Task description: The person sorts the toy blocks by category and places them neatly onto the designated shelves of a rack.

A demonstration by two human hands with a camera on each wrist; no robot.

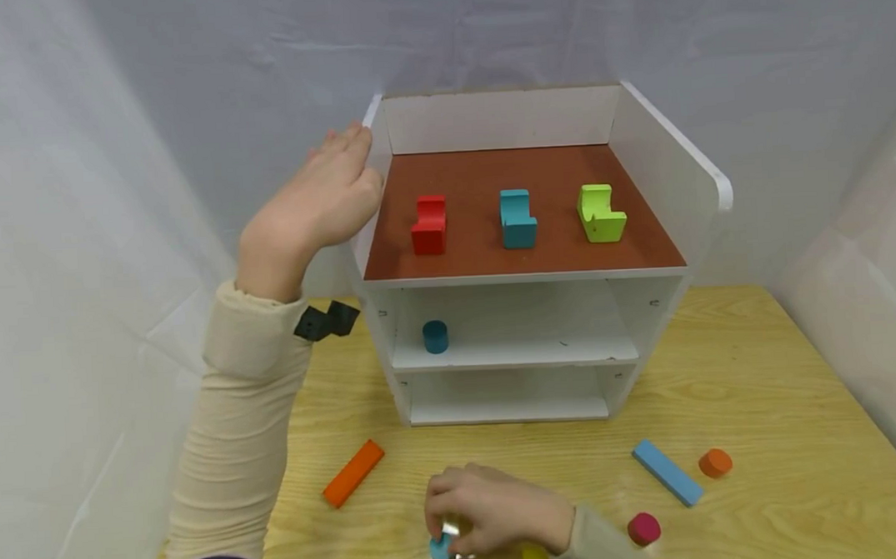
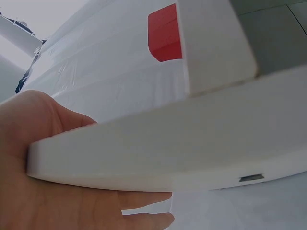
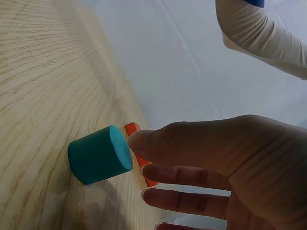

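Fingers (image 3: 158, 173) of the right hand (image 1: 495, 507) are curled about a teal cylinder (image 3: 100, 154) that stands on the desk (image 1: 785, 431) at its near edge; the thumb tip is seen against the cylinder's rim. Just right of that hand a magenta cylinder (image 1: 643, 529) is found, with a blue bar (image 1: 667, 472) and an orange cylinder (image 1: 715, 463) beyond it. An orange bar (image 1: 353, 473) lies to the left. Farther back a white shelf unit (image 1: 668, 161) is set on the desk; a second teal cylinder (image 1: 435, 336) is kept on its middle shelf, and red (image 1: 430, 225), teal (image 1: 517, 219) and green (image 1: 601, 214) notched blocks on its brown top. The left hand (image 1: 317, 206) is laid against the unit's left wall, fingers straight and close together.
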